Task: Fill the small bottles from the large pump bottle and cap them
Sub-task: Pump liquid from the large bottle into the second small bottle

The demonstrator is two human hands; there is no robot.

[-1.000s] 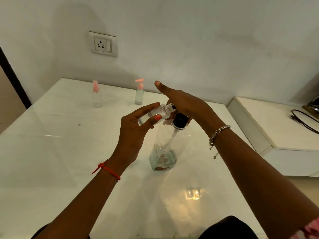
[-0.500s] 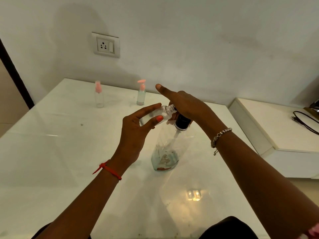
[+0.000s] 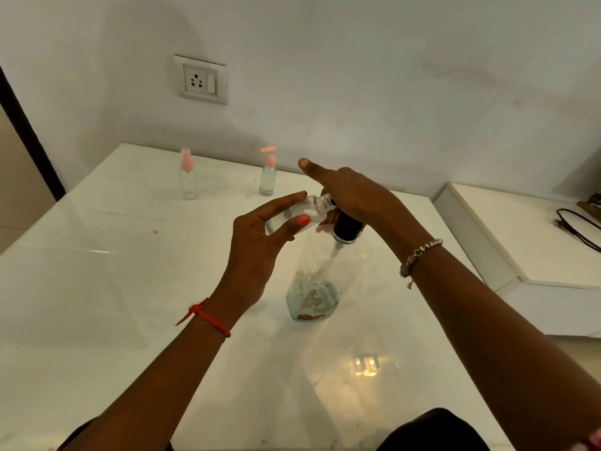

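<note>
A large clear pump bottle with a black collar stands in the middle of the white table, a little liquid at its bottom. My right hand lies flat on its pump head, fingers straight, index finger stretched out to the left. My left hand holds a small uncapped clear bottle tilted, its open neck up against the pump's nozzle under my right palm. Two small bottles with pink pump caps stand at the back: one on the left, one further right.
A wall socket sits above the table's far edge. To the right is a lower white shelf with a black cable. A dark door frame runs along the left. A light reflection shows on the near tabletop.
My right hand has sunk slightly onto the pump head, then stayed there. The left hand keeps the small bottle at the nozzle. The view shifted a little.
</note>
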